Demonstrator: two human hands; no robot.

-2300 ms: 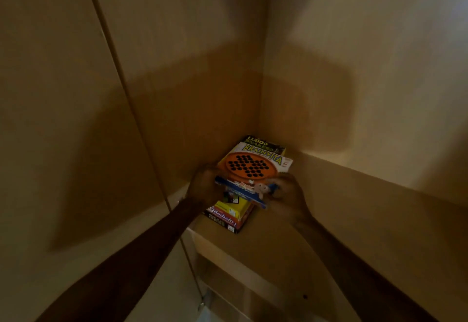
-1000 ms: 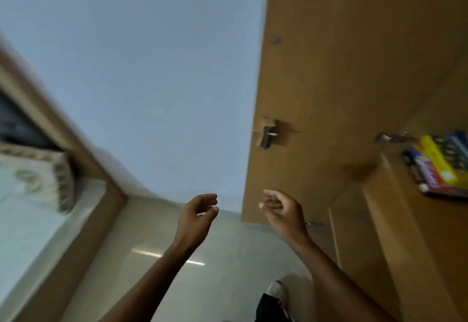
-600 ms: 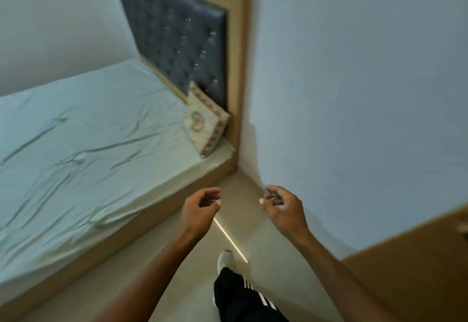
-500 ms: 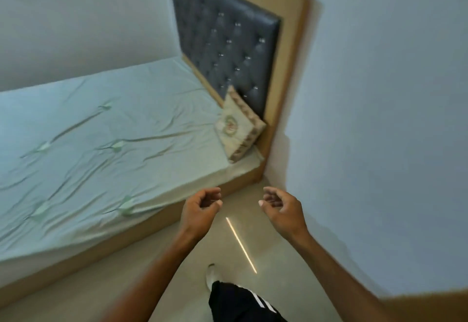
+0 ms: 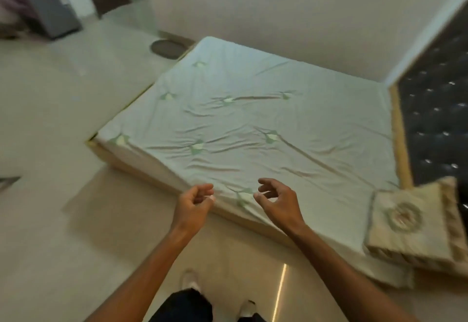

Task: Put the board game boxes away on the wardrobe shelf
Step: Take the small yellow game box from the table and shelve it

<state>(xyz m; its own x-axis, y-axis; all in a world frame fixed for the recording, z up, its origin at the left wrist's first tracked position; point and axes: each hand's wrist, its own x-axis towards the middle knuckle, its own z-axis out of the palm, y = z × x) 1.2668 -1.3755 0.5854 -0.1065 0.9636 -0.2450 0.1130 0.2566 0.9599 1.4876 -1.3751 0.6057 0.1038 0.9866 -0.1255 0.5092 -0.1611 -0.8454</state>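
Observation:
No board game box and no wardrobe shelf is in view now. My left hand (image 5: 193, 206) is held out in front of me with its fingers loosely curled and nothing in it. My right hand (image 5: 277, 202) hangs beside it, fingers apart and curved, also holding nothing. Both hands hover over the near edge of a bed (image 5: 253, 129) covered with a pale green wrinkled sheet. No box lies on the sheet.
A beige cushion (image 5: 410, 223) lies at the bed's right end against a dark tufted headboard (image 5: 440, 129). A round dark mat (image 5: 168, 48) lies on the pale floor beyond the bed. A grey box-like object (image 5: 50, 15) stands far left. My legs and shoes (image 5: 190, 281) show below.
My hands let go of the boxes stacked on the wardrobe shelf and came away. The view has swung left from the wardrobe past the wall to the bed.

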